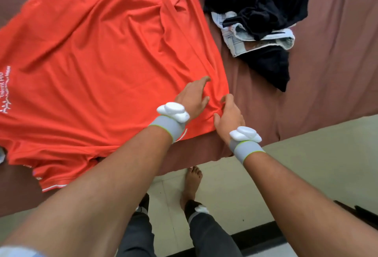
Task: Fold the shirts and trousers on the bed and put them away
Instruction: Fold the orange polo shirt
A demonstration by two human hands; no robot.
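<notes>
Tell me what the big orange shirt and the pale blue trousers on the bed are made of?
The big orange shirt looks like thin, smooth knit fabric with a slight sheen; it lies in soft ripples. The pale blue trousers look like faded denim: a thick stitched waistband that holds its shape. Neither can be told for sure.

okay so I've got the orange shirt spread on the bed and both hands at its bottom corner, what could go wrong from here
1. The orange shirt lies wrinkled, with a ridge running up its right side. Folding now could press those creases in.
2. The left hand rests flat while the right hand pinches the hem near the bed edge. A hard pull might drag the corner off the bed.
3. The dark clothes and light jeans are heaped close by, so a wide fold could catch them.
</notes>
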